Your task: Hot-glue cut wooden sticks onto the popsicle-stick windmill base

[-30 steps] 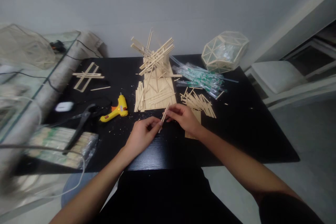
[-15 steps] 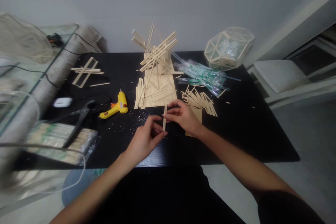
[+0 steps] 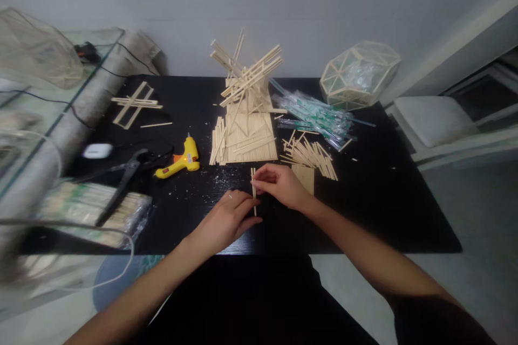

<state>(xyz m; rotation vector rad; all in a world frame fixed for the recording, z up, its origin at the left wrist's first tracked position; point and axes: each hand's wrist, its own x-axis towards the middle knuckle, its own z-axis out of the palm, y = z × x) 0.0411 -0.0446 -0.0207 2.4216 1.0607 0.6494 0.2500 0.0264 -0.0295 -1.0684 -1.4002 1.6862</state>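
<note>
A short pair of thin wooden sticks [image 3: 254, 207] points away from me, low over the black table. My right hand [image 3: 283, 187] pinches the sticks between thumb and fingertips near their far part. Around their near end, the thumb and fingers of my left hand [image 3: 226, 221] close from the left; a ring shows on one finger. Just beyond the hands lies a flat panel of wooden sticks [image 3: 251, 151] with a windmill-like stick structure [image 3: 246, 83] standing behind it. A small stick panel [image 3: 304, 179] is partly behind my right wrist.
Left of the hands lie a yellow glue gun [image 3: 180, 160], black-handled pliers [image 3: 125, 183], a white case [image 3: 97, 151] and packaged sticks [image 3: 121, 213]. Loose cut sticks [image 3: 311, 156], plastic wrappers [image 3: 315, 116] and a faceted stick frame [image 3: 360, 75] are on the right.
Both hands and the sticks have come slightly nearer to me. My left hand has turned flatter and lower, its fingers drawn together by the sticks' near end. The view has shifted slightly.
</note>
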